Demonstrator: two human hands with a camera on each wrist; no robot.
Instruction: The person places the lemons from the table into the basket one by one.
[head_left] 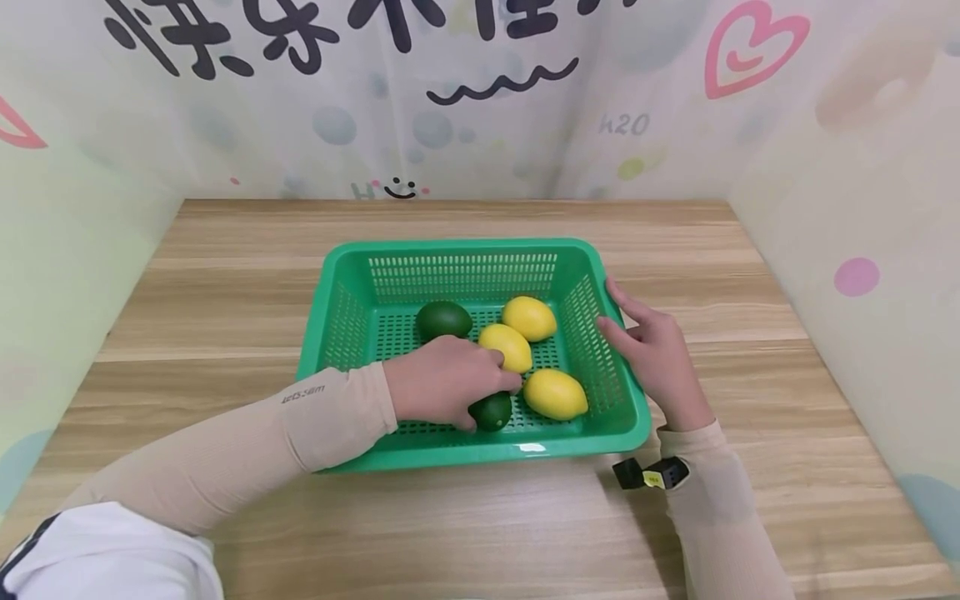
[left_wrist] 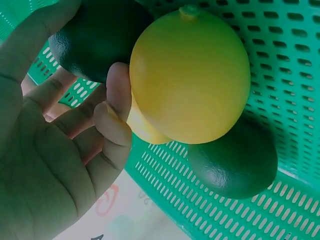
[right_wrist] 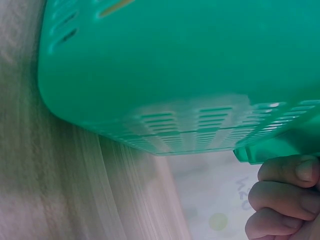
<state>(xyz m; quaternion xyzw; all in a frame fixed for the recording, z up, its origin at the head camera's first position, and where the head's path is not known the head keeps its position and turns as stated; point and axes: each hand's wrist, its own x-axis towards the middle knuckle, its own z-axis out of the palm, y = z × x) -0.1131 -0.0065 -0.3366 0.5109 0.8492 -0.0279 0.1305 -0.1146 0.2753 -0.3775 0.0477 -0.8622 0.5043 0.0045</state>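
Observation:
In the head view a green plastic basket (head_left: 480,457) stands on the table. Inside it my left hand (head_left: 446,379) grips a dark green avocado (head_left: 491,411) near the front wall. The left wrist view shows the thumb and fingers about this avocado (left_wrist: 95,40), partly covering it. A second avocado (head_left: 444,320) lies behind the hand. Three lemons lie to its right: a back lemon (head_left: 529,318), a middle lemon (head_left: 508,347) close to my fingers, and a front lemon (head_left: 556,394). My right hand (head_left: 663,362) holds the basket's right rim, fingers curled at its edge.
The basket rests on a wood-grain table (head_left: 225,283). A printed curtain (head_left: 480,125) hangs behind the table, with pale walls on both sides. A small black device (head_left: 651,475) is strapped to the right wrist.

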